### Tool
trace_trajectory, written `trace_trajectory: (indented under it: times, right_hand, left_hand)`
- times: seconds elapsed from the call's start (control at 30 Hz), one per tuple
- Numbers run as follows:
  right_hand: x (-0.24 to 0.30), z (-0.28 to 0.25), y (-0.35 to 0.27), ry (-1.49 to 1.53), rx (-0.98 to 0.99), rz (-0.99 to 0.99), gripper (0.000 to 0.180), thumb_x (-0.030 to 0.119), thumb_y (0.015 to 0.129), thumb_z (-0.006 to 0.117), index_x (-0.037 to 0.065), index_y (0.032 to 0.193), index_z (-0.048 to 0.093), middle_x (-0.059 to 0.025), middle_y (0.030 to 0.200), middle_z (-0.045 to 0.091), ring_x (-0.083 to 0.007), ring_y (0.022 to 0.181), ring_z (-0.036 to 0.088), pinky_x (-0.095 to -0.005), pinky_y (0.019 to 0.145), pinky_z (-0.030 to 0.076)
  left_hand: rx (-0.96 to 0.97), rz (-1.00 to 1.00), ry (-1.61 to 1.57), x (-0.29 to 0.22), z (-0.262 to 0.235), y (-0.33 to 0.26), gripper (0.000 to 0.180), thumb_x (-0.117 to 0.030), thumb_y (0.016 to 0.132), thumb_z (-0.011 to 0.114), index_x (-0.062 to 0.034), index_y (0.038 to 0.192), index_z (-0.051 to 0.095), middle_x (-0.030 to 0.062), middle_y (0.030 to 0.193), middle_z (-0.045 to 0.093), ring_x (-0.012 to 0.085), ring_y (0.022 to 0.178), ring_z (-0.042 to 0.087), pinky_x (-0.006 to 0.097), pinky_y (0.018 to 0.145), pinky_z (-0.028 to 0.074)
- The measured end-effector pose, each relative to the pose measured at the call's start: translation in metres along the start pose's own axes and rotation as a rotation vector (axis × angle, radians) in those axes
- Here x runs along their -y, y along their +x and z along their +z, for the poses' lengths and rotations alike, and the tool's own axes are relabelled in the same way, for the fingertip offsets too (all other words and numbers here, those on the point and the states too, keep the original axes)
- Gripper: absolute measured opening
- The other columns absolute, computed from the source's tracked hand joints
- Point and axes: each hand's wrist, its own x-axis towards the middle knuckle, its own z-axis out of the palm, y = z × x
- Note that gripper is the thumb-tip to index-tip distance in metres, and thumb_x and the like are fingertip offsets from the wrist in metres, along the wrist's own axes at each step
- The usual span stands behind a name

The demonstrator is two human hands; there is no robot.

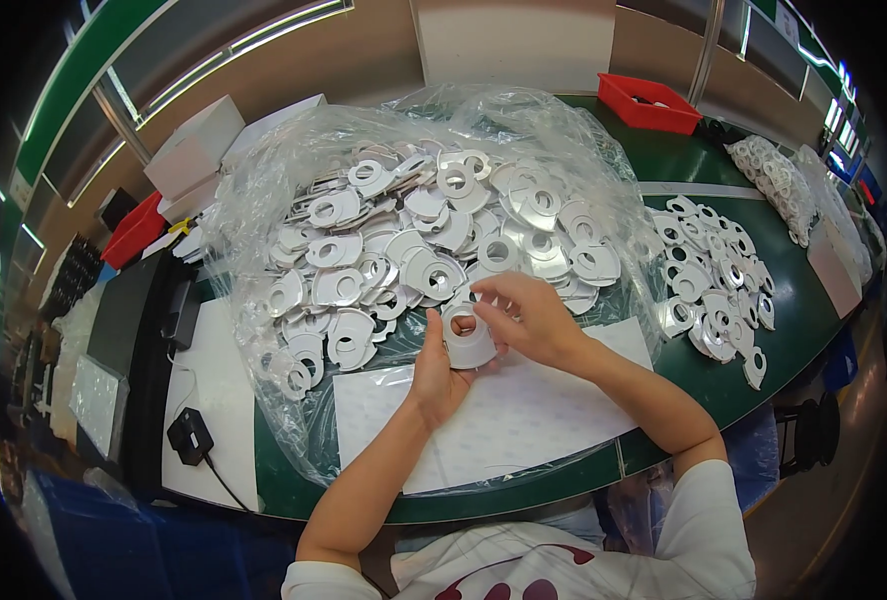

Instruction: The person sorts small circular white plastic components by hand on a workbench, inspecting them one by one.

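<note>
My left hand (442, 378) is wrapped round the lower left side of a white plastic part (471, 347), a rounded plate with a large round hole. Through that hole some fingers show. From the right, my right hand (526, 318) reaches over the same part, its fingers bent at the upper edge and thumb near the hole. Whatever small thing its fingertips may pinch is too small to make out. Just beyond both hands spreads a big heap of similar white parts (339, 287) on clear plastic film (249, 205). Under my wrists lies a white sheet (554, 415).
A second pile of white parts (714, 275) lies on the green table (799, 290) at the right. Behind it stand a red bin (649, 103) and a bag of white rings (772, 180). At left are a black device (129, 350), a small black box with a cable (191, 436) and cartons (196, 150).
</note>
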Motion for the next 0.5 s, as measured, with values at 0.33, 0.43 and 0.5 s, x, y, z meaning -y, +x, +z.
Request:
trace_trajectory:
  times: [0.33, 0.43, 0.5]
  right_hand:
    - [0.008, -0.006, 0.001, 0.253, 0.141, 0.370, 0.018, 0.012, 0.083, 0.063, -0.006, 0.082, 0.060, -0.0085, 0.067, 0.064, -0.0116, 0.048, 0.060, -0.0253, 0.044, 0.045]
    - [0.008, -0.003, -0.001, 0.237, 0.083, 0.371, 0.025, 0.018, 0.081, 0.068, -0.002, 0.073, 0.055, -0.0106, 0.068, 0.066, -0.0113, 0.046, 0.060, -0.0245, 0.043, 0.044]
    - [0.012, 0.000, -0.004, -0.121, 0.043, 0.275, 0.032, 0.024, 0.076, 0.074, 0.001, 0.070, 0.052, -0.0120, 0.064, 0.063, -0.0171, 0.046, 0.059, -0.0286, 0.044, 0.043]
  left_hand:
    - [0.079, 0.022, 0.256, 0.003, 0.005, -0.004, 0.080, -0.069, 0.090, 0.002, -0.0140, 0.117, 0.053, 0.0063, 0.097, 0.063, 0.0164, 0.091, 0.061, 0.030, 0.073, 0.047]
    - [0.102, 0.011, 0.314, 0.004, 0.005, -0.003, 0.085, -0.075, 0.085, 0.002, -0.0147, 0.119, 0.052, 0.0056, 0.098, 0.062, 0.0153, 0.091, 0.061, 0.031, 0.070, 0.048]
    - [0.127, 0.011, 0.357, 0.004, 0.008, -0.003, 0.090, -0.078, 0.082, 0.001, -0.0144, 0.120, 0.052, 0.0051, 0.099, 0.062, 0.0145, 0.090, 0.061, 0.031, 0.070, 0.049]
